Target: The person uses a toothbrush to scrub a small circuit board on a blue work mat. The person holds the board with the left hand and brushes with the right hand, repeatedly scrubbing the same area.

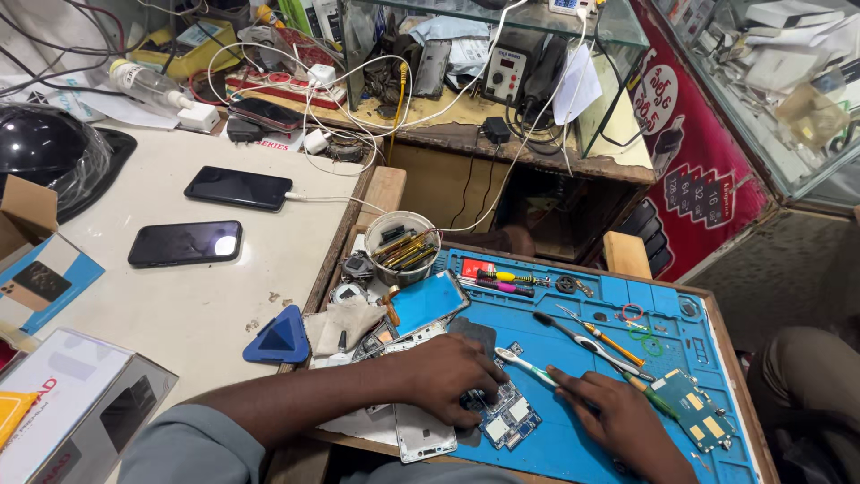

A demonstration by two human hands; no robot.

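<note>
Small blue-green phone circuit board (507, 418) is lying at the 6 o'clock edge of the blue silicone repair mat (582, 448), partly under the left hand (448, 372), which is curling its fingers down onto the board's upper-left end and pinning it flat; nothing gripped, just pressing. Right hand (618, 421) is resting at 3 o'clock of the board, fingers loosely bent around the white-and-green toothbrush (528, 366), bristle end pointing toward the board at 10 o'clock from that hand. To do it well, I'd judge: keeping the pin on the board's edge rather than on the shields, brushing light and in short strokes away from the holding fingers, so the board isn't skating off the mat lip. Second green board with gold pads (694, 414) is sitting at 3 o'clock, apart. White phone back frame (421, 435) is lying just at 9 o'clock of the board. Black-handled brush (573, 341) and orange-handled tweezers (596, 333) are lying at 1 o'clock, round tub of tools (400, 244) further at 11 o'clock.
</note>
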